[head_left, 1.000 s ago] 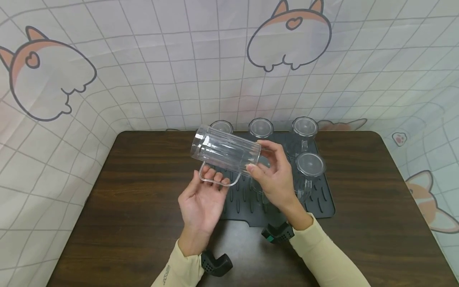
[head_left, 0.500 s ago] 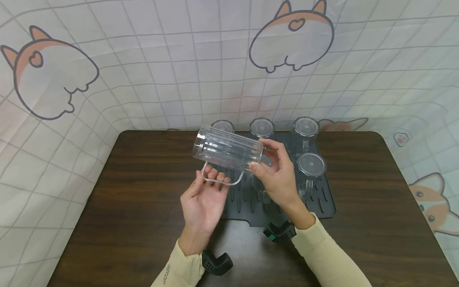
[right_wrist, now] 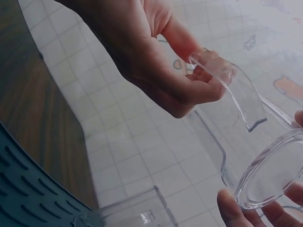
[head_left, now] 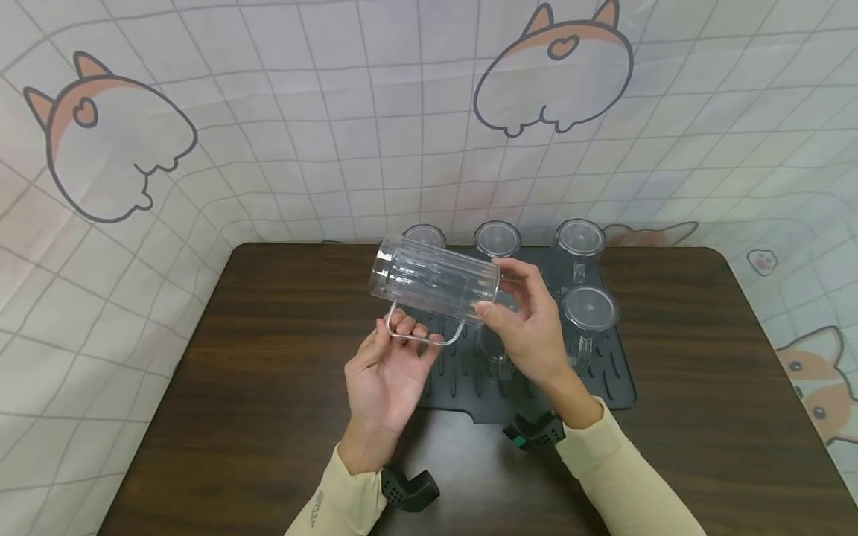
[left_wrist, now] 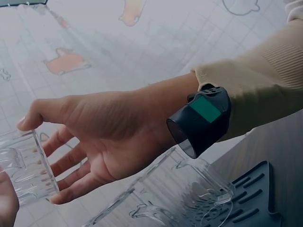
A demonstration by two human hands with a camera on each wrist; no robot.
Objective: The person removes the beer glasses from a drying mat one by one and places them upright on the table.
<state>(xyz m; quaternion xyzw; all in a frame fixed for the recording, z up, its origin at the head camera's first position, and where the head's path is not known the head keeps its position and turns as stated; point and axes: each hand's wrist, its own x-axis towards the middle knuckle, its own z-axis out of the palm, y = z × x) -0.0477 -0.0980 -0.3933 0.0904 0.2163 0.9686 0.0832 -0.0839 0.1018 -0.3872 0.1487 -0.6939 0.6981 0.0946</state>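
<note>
A clear glass mug [head_left: 439, 279] is held tilted on its side above the dark drying mat [head_left: 445, 398]. My left hand [head_left: 387, 387], palm up, has its fingers curled through the mug's handle [head_left: 453, 337]. My right hand [head_left: 529, 327] grips the mug's right end between thumb and fingers. In the right wrist view, the left hand [right_wrist: 156, 71] holds the handle, while right fingertips [right_wrist: 227, 205] support the round end at lower right. From the left wrist camera, the right hand [left_wrist: 118, 127] spans the mug's end with thumb above and fingers below.
Several similar glass mugs stand upside down on the mat, among them one at the right [head_left: 590, 307] and one at the back [head_left: 497, 238]. The mat lies on a dark wood table [head_left: 281, 357]. A white gridded cloth [head_left: 322, 149] hangs behind.
The whole scene has shifted slightly to the right in the head view. Both hands keep the same hold on the mug, and its tilt looks the same.
</note>
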